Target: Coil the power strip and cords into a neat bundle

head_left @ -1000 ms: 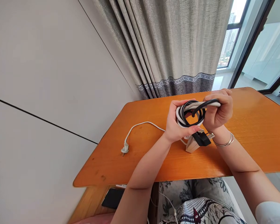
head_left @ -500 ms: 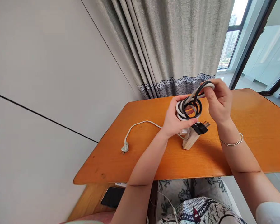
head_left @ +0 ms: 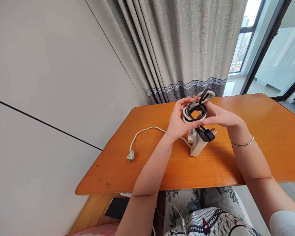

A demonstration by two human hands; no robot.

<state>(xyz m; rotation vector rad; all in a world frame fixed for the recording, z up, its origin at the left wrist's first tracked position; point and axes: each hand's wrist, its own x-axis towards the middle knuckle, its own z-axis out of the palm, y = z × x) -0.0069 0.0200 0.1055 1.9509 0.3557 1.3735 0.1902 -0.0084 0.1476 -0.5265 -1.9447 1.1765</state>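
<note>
Above the table, a coil of black and white cables [head_left: 188, 110] is held between both hands. My left hand [head_left: 178, 123] grips the coil from the left, thumb at its lower edge. From the right, my right hand [head_left: 217, 114] closes round the same coil; its far fingers are partly hidden behind it. A loop of both cables sticks up at the top. Below the coil hangs a black plug [head_left: 206, 134], its metal prongs pointing right. Behind the plug, a pale wooden block [head_left: 197, 149] stands on the table beside a white plug piece [head_left: 191, 136].
A white cord runs left across the orange wooden table [head_left: 147, 173] to a white plug [head_left: 131, 154]. A dark phone [head_left: 117, 207] lies on a lower wooden surface at left. Behind the table hang grey curtains [head_left: 186, 49]; a wall [head_left: 51, 82] borders the left.
My right hand has come down from the upper loop to the coil's right side. The loop now stands free, and the coil has shifted slightly left.
</note>
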